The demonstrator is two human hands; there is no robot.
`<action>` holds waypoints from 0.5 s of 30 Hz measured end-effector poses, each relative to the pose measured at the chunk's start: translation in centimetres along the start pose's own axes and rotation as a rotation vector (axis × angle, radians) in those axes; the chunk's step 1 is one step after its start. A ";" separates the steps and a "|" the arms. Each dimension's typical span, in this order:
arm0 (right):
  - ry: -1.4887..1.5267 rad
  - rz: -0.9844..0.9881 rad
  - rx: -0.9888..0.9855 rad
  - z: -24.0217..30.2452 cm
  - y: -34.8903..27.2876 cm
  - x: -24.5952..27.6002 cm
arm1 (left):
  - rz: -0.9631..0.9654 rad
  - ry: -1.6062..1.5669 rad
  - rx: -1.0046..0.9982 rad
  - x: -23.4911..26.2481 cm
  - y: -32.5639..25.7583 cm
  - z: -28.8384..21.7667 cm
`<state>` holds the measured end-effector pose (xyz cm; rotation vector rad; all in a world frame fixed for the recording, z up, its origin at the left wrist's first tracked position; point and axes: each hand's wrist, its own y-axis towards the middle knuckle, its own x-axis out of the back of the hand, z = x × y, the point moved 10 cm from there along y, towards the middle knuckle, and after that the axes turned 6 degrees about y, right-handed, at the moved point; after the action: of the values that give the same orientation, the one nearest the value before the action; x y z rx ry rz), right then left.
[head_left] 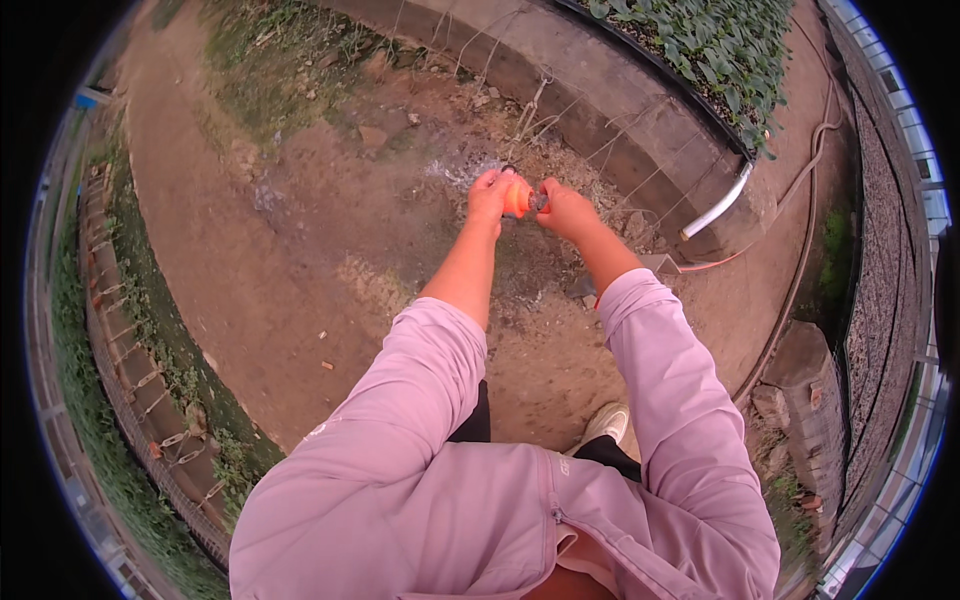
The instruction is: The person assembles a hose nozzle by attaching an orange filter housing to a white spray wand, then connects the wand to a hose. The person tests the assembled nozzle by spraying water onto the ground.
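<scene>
Orange nozzle [517, 197], one count, sat between both my hands at arm's length over the dirt path [300, 250]. Left hand [492, 193] was clenched around its orange body; right hand [566, 208] pinched the dark end beside it. A fine spray showed just left of the hands. One white pipe [718, 208] leaned on the concrete kerb [600, 100], one thin hose [800, 270] ran along the right side, one bed of green plants [720, 50] sat above the kerb. One white shoe [606, 424] was visible below. No packages or signs that I could make out.
</scene>
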<state>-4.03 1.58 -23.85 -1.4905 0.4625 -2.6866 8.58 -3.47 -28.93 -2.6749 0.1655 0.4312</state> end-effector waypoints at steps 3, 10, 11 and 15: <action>0.053 -0.062 0.003 0.4 0.3 -0.4 | 0.040 0.056 0.000 0.7 1.0 0.8; 0.149 -0.114 0.125 -1.4 -0.5 -1.0 | -0.111 0.121 0.071 1.3 0.7 2.6; 0.181 -0.079 0.098 -1.1 -0.6 -1.2 | -0.096 0.197 0.020 1.8 1.7 2.7; 0.127 -0.011 -0.070 -1.4 -1.3 -1.3 | -0.283 0.969 -0.430 0.4 0.2 -1.5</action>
<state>-4.38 3.40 -25.29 -1.3465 0.5619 -2.8130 9.30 -4.28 -27.80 -3.0109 -0.0411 -1.0433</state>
